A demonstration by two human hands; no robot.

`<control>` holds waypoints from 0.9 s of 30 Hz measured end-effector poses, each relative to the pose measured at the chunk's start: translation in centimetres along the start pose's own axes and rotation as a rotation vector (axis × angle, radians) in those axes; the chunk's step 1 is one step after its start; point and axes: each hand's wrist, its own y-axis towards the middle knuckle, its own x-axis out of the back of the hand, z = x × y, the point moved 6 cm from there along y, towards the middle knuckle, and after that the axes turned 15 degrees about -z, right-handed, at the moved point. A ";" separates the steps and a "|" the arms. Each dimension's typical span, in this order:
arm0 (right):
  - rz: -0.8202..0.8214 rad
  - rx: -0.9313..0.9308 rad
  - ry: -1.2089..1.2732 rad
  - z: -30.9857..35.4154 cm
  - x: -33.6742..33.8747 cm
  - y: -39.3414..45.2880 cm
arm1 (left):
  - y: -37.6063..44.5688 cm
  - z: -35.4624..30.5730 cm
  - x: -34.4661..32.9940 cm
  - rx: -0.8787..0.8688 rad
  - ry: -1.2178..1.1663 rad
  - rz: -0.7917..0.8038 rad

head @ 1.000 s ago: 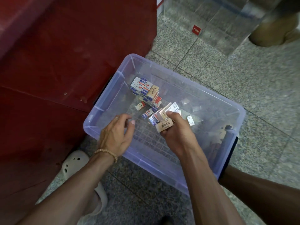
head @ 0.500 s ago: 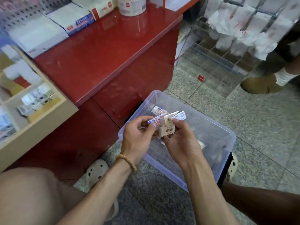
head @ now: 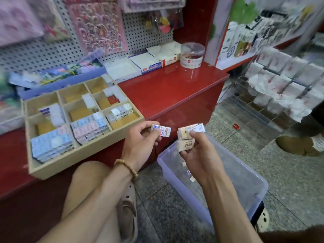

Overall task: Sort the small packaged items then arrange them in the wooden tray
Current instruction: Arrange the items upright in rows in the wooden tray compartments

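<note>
A wooden tray [head: 84, 156] sits at the left on a red desk [head: 175, 92], its compartments partly filled: rows of blue and pink packets crowd the near sections, white and grey ones line the near right section, and several far sections show bare wood. By that showing the sorting looks well under way but unfinished.

Just right of the tray, the person's left hand [head: 140, 146], a beaded bracelet [head: 126, 168] at the wrist, pinches a single white packet with red and blue print [head: 161, 130] between thumb and fingertips, held in the air near the tray's right corner.

Beside it, apart from the left, the right hand [head: 198, 155] is curled around a small stack of packets [head: 188, 137], a cream-coloured one lowest and white ones fanned above; the thumb presses on the top.

Below the right hand, on the floor, a clear plastic bin [head: 245, 195] holds a few loose packets, which appear to be what is left to sort.
</note>
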 end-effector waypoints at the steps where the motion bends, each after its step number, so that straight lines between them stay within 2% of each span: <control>1: 0.026 0.005 -0.033 -0.2 -1.1 -0.3 | 0.5 -0.5 1.2 -0.013 -0.002 -0.024; 5: 0.105 0.032 -0.111 -1.2 -5.2 -0.8 | 2.6 -2.5 6.1 -0.073 -0.012 -0.101; 10: 0.196 0.028 -0.171 -3.3 -9.9 -1.3 | 4.8 -3.9 12.0 -0.122 0.086 -0.140; 16: 0.262 -0.023 -0.224 -6.0 -14.6 -1.7 | 7.9 -5.0 19.5 -0.213 0.270 -0.262; 24: 0.276 -0.013 -0.281 -8.4 -19.3 -1.2 | 13.2 -4.1 26.4 -0.284 0.694 -0.382; 27: 0.270 -0.035 -0.307 -9.1 -20.3 -0.7 | 15.2 -3.3 27.2 -0.290 0.822 -0.374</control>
